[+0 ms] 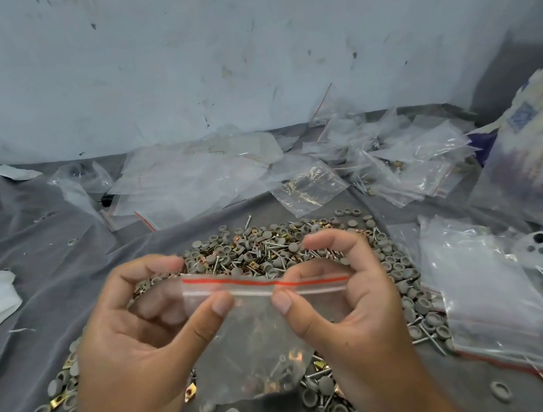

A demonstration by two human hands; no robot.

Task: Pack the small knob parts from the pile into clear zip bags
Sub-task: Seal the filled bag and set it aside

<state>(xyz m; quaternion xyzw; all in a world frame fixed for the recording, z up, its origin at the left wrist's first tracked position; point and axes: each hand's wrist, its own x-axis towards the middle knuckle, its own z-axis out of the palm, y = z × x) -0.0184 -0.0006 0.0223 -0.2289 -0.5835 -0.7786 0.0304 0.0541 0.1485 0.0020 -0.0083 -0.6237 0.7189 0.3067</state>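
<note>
We hold the clear zip bag point(249, 334) up over the pile point(269, 251) with both hands, so anything that slips falls back among the grey knob parts on the grey cloth point(41, 238). Our left hand point(131, 333) and right hand point(350, 303) each pinch the red-lined zip strip between thumb and fingers — likely pressing it closed, since a few parts already sit at the bag's bottom. Spare bags point(196, 178) lie behind the pile, near the wall — within reach.
</note>
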